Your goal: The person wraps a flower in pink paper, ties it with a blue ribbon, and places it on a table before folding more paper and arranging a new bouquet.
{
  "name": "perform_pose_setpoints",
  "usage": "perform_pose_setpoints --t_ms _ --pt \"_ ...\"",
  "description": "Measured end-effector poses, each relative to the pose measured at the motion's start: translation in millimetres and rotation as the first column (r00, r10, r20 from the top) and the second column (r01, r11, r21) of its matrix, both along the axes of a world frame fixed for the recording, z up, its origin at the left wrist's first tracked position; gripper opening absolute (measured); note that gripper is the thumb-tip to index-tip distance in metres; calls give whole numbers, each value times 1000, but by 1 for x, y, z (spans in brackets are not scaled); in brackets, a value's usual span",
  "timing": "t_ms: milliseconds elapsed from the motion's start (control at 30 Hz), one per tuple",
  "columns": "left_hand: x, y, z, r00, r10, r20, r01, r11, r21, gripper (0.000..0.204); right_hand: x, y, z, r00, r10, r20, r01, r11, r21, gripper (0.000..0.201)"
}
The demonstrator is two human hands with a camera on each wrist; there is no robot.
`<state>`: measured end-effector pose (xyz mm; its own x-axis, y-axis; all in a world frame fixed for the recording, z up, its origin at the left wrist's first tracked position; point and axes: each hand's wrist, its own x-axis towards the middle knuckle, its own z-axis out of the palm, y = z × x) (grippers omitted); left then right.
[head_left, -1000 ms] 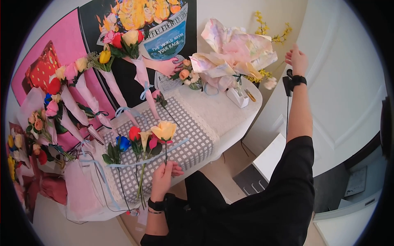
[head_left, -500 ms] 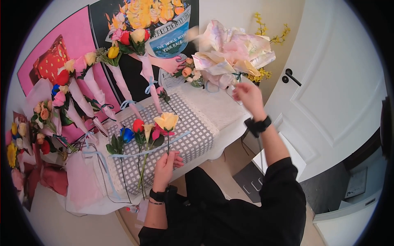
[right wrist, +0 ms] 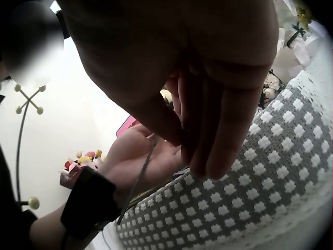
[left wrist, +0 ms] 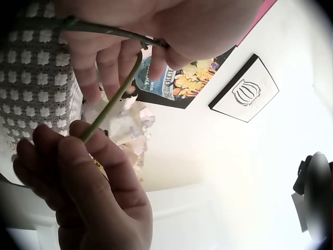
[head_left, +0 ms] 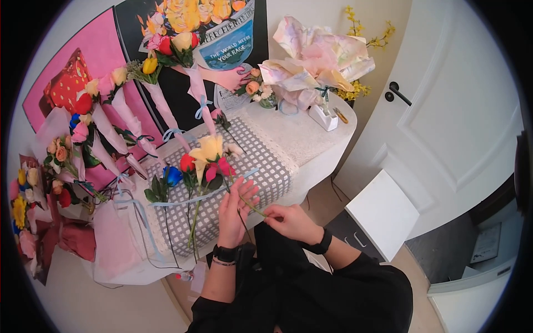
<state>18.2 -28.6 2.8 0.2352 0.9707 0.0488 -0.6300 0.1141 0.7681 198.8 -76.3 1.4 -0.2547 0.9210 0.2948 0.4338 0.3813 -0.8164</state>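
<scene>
My left hand [head_left: 236,213], palm turned up, holds the dark stem of a cream-yellow rose [head_left: 208,147] under its thumb. In the left wrist view that dark stem [left wrist: 114,31] crosses the palm. My right hand [head_left: 294,223] pinches the lower end of a green stem [left wrist: 112,104], which slants up to the left hand's fingers. A small whitish flower [head_left: 233,150] shows behind the rose, in line with that stem. On the table beside the left hand lie a blue rose [head_left: 173,176], a red rose [head_left: 187,162] and a light blue ribbon [head_left: 205,196].
Pink-wrapped flowers [head_left: 127,122] lean against posters along the table's back. A paper-wrapped bouquet [head_left: 316,61], a white tape dispenser [head_left: 323,118] and scissors [head_left: 341,115] are at the far right. A grey checked cloth [head_left: 266,166] covers the table's middle; a white cabinet [head_left: 383,213] stands right.
My right hand has come from the far right back beside the left hand, bringing the green stem. The whitish flower near the wrapped bouquet has gone from there. The rose has shifted slightly left and up.
</scene>
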Motion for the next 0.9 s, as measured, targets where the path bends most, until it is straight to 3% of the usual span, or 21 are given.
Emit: perform_pose_setpoints --t_ms 33,100,133,167,200,233,267,300,400,467,500,567,600,667,700,767,833,900 --pt "0 1 -2 1000 -1 1 1 1000 0 47 3 0 -1 1000 -1 1 1 1000 0 17" --pt "-5 6 -8 992 61 -115 -53 996 69 43 14 5 15 972 191 133 -171 974 -149 15" --pt "-8 10 -10 992 63 -113 -55 996 71 43 24 16 25 957 193 215 -169 978 -125 15" --pt "-13 13 -10 953 129 -275 -91 985 147 40 38 31 37 936 192 295 -170 980 -100 15" --pt "-17 16 -9 883 202 -424 -114 968 226 40 52 48 52 949 120 293 -125 992 -1 15" --pt "-21 17 -5 882 208 -422 -118 966 229 40 66 66 70 958 47 283 -78 992 98 15" --pt "-25 16 3 831 250 -497 -106 948 300 39 80 84 94 940 -100 328 58 989 136 16" --pt "-29 16 7 771 296 -563 -88 926 367 38 100 115 100 942 -227 247 166 955 244 17" --pt "-40 25 -6 785 232 -575 -18 935 353 36 156 190 164 817 -565 114 433 733 525 23" --pt "-44 28 -11 794 237 -559 -25 932 360 37 199 238 199 730 -680 61 532 623 573 30" --pt "-46 28 -13 804 234 -547 -26 933 360 37 218 261 209 736 -675 60 525 624 579 30" --pt "-47 27 -12 814 231 -534 -42 939 342 36 246 298 219 617 -783 80 613 541 576 36" --pt "-47 28 -12 823 218 -525 -47 946 320 36 249 304 222 624 -778 77 606 543 581 36" --pt "-49 30 -14 838 221 -499 -65 948 312 36 253 318 229 520 -788 329 518 598 612 39" --pt "-50 31 -15 853 212 -476 -71 952 297 35 258 330 228 524 -786 327 512 598 617 39" --pt "-51 32 -19 854 213 -474 -73 952 296 35 264 355 220 533 -698 479 515 716 471 40" --pt "-50 33 -19 855 208 -475 -70 954 291 35 264 364 212 525 -698 488 515 716 471 36" --pt "-51 29 -15 822 213 -528 -57 953 297 35 262 364 207 507 -779 370 544 622 563 32"
